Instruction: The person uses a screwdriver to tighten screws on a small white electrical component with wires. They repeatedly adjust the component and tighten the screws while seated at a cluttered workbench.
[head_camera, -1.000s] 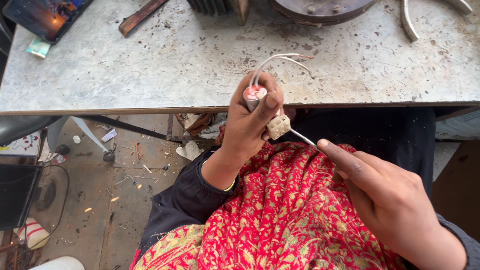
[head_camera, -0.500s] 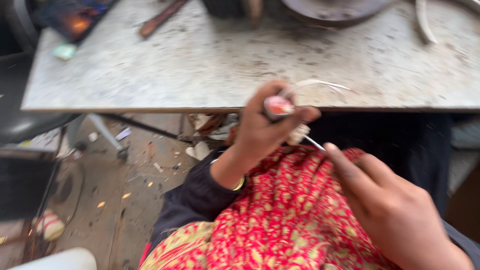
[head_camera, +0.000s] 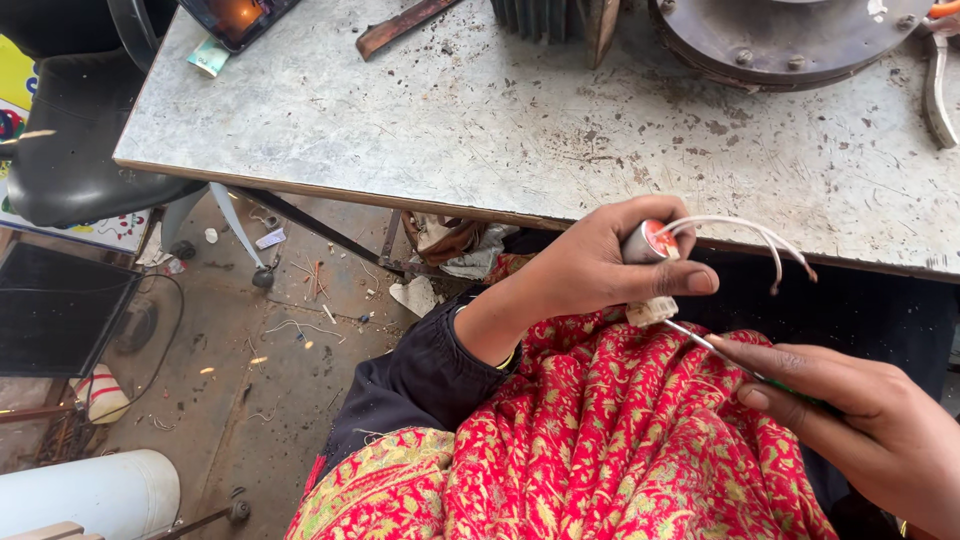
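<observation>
Now, from your head camera, your left hand (head_camera: 590, 265) has moved up from your lap to just below the edge of the metal table (head_camera: 480, 130), and the blur of half a second ago is gone. Its fingers are clenched around a small grey cylinder with a red end (head_camera: 648, 242); white wires (head_camera: 745, 235) curl out of it, and a pale terminal block (head_camera: 652, 311) sits under your thumb. Your right hand (head_camera: 860, 425) pinches a thin screwdriver (head_camera: 715, 350), its tip touching that block as before, so the work on it goes on, held steadier.

As for containers, the only one showing is a white drum (head_camera: 90, 492) on the floor at lower left, contents hidden.
</observation>
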